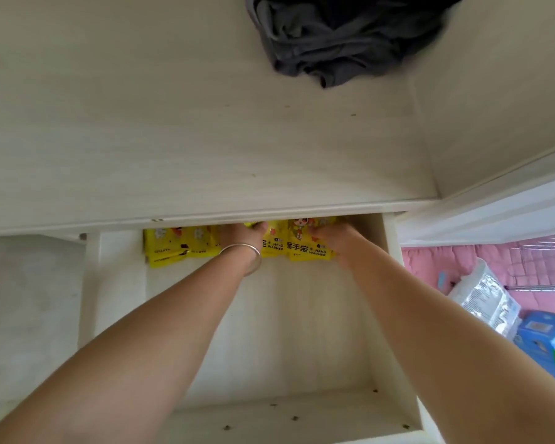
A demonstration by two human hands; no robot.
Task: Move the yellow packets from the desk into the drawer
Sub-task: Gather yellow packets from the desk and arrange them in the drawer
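The yellow packets (237,246) are all in the drawer (269,331), in a row at its far end, partly tucked under the edge of the surface (173,139). No packets show on the surface, so the job looks almost done. The left hand (242,237) is on the middle packets, and a silver bangle (242,251) sits on that wrist. The right hand (329,237) is on the packets at the right end. Both hands seem to be pressing or holding the packets, but the fingers (260,226) reach under the edge of the surface, so I cannot tell if they are curled round a packet or flat on top. The packets look thin, flat and light, like small soft bags with a smooth, shiny skin. They would bend easily and could slide over each other, so a stack may slip apart if it is only pushed. I think the best way to take one is to pinch it by a side edge, thumb on top and fingers under, or to squeeze a small stack from both ends. They do not look easy to break. A dark cloth (334,43) lies at the far side of the surface. To the right, on a pink mat (446,261), are a clear bag (484,299) and a blue box (545,341).
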